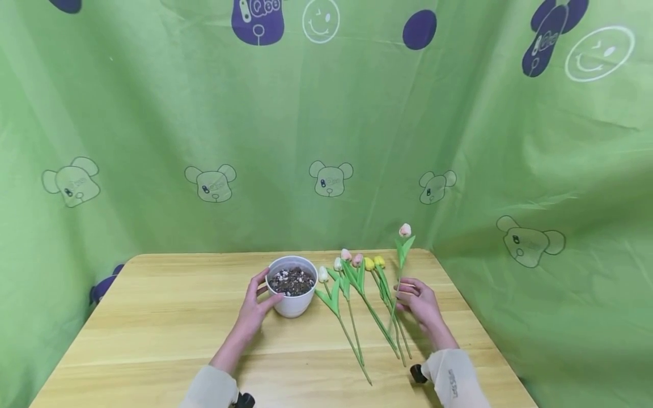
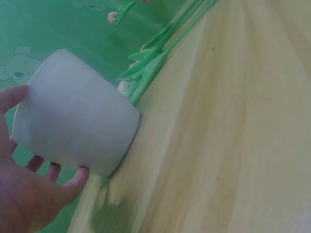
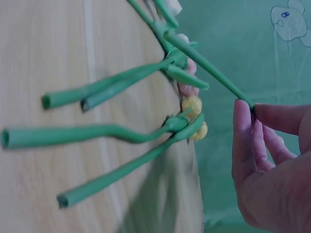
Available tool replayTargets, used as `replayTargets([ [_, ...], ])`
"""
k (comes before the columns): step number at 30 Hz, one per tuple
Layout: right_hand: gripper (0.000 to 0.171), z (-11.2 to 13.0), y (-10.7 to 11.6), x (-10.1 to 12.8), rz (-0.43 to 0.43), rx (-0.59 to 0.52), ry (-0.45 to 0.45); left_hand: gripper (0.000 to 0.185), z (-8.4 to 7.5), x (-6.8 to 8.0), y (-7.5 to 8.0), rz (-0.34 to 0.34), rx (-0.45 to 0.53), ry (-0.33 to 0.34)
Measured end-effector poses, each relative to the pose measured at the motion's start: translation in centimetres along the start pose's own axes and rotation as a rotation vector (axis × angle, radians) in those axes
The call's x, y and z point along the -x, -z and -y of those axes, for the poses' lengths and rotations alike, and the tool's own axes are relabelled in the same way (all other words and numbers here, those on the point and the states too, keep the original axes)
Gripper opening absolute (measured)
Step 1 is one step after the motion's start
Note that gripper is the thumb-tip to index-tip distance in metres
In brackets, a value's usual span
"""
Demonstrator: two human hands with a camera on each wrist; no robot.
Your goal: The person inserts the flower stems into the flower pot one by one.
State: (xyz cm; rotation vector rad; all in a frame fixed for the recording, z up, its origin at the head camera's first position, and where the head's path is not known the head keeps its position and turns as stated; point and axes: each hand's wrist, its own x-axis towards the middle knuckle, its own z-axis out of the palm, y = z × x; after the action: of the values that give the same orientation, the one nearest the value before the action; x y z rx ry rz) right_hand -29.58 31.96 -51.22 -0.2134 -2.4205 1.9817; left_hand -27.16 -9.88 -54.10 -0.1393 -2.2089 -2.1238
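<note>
A white pot (image 1: 292,303) filled with dark soil and pebbles stands on the wooden table (image 1: 153,317). My left hand (image 1: 264,290) grips its left side, thumb in front and fingers (image 2: 77,177) curled round the back of the pot (image 2: 73,116). My right hand (image 1: 401,297) pinches the green stem (image 3: 209,65) of a pink tulip (image 1: 405,229) and holds it upright above the table. Several more artificial tulips (image 1: 352,283) in white, pink and yellow lie between the pot and that hand, with their stems (image 3: 97,133) pointing toward me.
Green printed cloth (image 1: 326,141) hangs close behind and beside the table. The table's right edge (image 1: 484,334) runs just past my right hand. Bare wood stretches left of the pot and along the near edge.
</note>
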Motion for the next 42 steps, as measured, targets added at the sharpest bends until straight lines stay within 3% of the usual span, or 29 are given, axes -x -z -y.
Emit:
replayTargets([
  [6, 0.053, 1.0, -1.2, 0.3, -0.023, -0.013, 0.041, 0.082, 0.6, 0.1, 0.3, -0.011, -0.038, -0.007],
  [12, 0.052, 3.2, -2.8, 0.5, -0.028, -0.061, 0.092, 0.086, 1.3, -0.1, 0.2, 0.002, 0.019, -0.048],
  [19, 0.053, 5.9, -5.7, 0.9, 0.010, -0.139, 0.163, 0.086, 1.9, -0.2, -0.1, -0.028, 0.036, -0.080],
  [25, 0.053, 8.0, -8.4, 0.8, 0.026, -0.192, 0.200, 0.084, 1.9, 0.0, -0.5, -0.042, 0.051, -0.091],
  [34, 0.052, 11.4, -12.4, 0.6, 0.046, -0.212, 0.266, 0.074, 1.6, 0.6, -1.3, -0.115, 0.032, -0.119],
  [42, 0.054, 12.9, -15.2, 0.0, 0.041, -0.245, 0.305, 0.069, 1.5, 0.6, -1.5, -0.129, -0.003, -0.110],
])
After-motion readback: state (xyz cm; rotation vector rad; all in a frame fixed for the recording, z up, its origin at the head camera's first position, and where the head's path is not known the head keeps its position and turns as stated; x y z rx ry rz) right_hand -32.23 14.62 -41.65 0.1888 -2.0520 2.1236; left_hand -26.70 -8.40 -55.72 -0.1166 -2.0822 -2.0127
